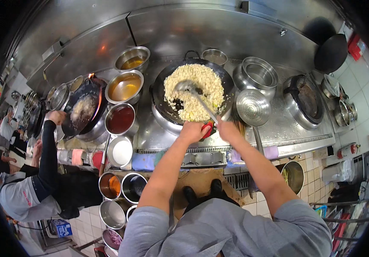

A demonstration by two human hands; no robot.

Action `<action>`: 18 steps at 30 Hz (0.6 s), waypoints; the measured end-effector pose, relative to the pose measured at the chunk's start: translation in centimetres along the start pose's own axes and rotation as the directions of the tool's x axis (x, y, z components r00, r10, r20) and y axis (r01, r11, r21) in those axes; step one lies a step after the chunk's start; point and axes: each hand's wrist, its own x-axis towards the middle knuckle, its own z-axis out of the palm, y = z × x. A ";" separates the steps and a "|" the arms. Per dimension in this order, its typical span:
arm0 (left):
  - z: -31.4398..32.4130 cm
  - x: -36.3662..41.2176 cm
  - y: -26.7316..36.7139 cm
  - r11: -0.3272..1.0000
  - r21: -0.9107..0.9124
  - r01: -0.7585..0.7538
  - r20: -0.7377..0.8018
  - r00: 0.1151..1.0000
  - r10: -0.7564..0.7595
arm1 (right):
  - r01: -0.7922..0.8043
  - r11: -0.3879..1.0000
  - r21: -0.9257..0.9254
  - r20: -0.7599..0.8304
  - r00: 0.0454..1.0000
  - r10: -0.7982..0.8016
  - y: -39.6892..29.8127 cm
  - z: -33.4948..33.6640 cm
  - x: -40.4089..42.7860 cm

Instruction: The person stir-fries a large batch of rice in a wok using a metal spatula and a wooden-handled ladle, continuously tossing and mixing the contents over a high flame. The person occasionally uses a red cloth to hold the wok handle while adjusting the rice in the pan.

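Fried rice with green and yellow bits fills much of a large black wok on the burner before me. My left hand is closed on a red cloth at the wok's near rim. My right hand grips the handle of a metal wok ladle, whose bowl rests in the rice. Right of the wok, a perforated strainer lies with its handle towards me, beside a bamboo brush.
Steel bowls of oil and red sauce and a white-filled pot stand left. A co-worker's hand holds another wok near flames. Nested steel pots and a second burner lie right.
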 end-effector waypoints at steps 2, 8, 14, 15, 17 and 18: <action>1.3 -0.8 0.1 0.997 0.057 0.047 -0.114 0.993 -0.040 | 0.027 0.998 0.055 0.066 0.997 -0.031 -0.3 -0.8 -4.5; 2.1 -0.1 -1.0 0.998 0.061 0.028 -0.142 0.990 -0.020 | -0.073 0.997 -0.032 0.203 0.976 0.078 -0.7 -15.0 -14.1; -6.1 -6.0 8.7 0.998 0.062 -0.022 -0.112 0.993 0.029 | 0.125 0.988 -0.093 0.379 0.922 -0.082 -1.4 -26.2 -25.1; -7.8 -6.9 10.0 0.996 0.063 -0.065 -0.133 0.988 0.073 | 0.129 0.984 -0.126 0.445 0.894 -0.060 -1.7 -27.8 -25.3; -7.7 -6.8 10.0 0.984 0.118 -0.134 -0.203 0.967 0.156 | 0.089 0.981 -0.173 0.551 0.834 0.021 -2.5 -28.3 -23.2; -6.9 -6.2 8.8 0.986 0.106 -0.128 -0.242 0.959 0.150 | 0.106 0.983 -0.150 0.520 0.854 -0.013 -3.4 -27.8 -21.3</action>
